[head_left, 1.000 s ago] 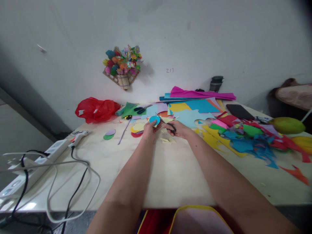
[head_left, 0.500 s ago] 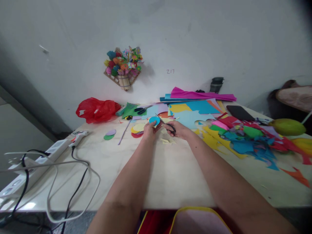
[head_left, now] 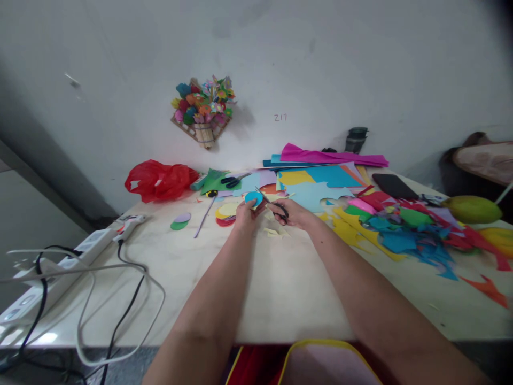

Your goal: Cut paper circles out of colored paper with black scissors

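Note:
A round blue paper circle point(head_left: 254, 199) is pinched in my left hand point(head_left: 246, 213), its face turned up toward me. Paler paper shows at its edge, partly hidden by my fingers. My right hand point(head_left: 293, 212) grips a pair of black-handled scissors point(head_left: 284, 213), whose blades point up and left beside the circle. Pale yellow paper scraps point(head_left: 273, 232) lie on the table under my hands. Just left of my left hand rest yellow circles point(head_left: 227, 209) and red circles point(head_left: 224, 222). Farther left lie a green circle point(head_left: 179, 226) and a lilac circle point(head_left: 183, 217).
Coloured paper sheets point(head_left: 320, 193) and a second pair of scissors point(head_left: 232, 181) lie at the back. A red plastic bag point(head_left: 160, 181) sits back left. Paper offcuts point(head_left: 401, 238) cover the right side. A power strip point(head_left: 60, 270) with loose cables is at left.

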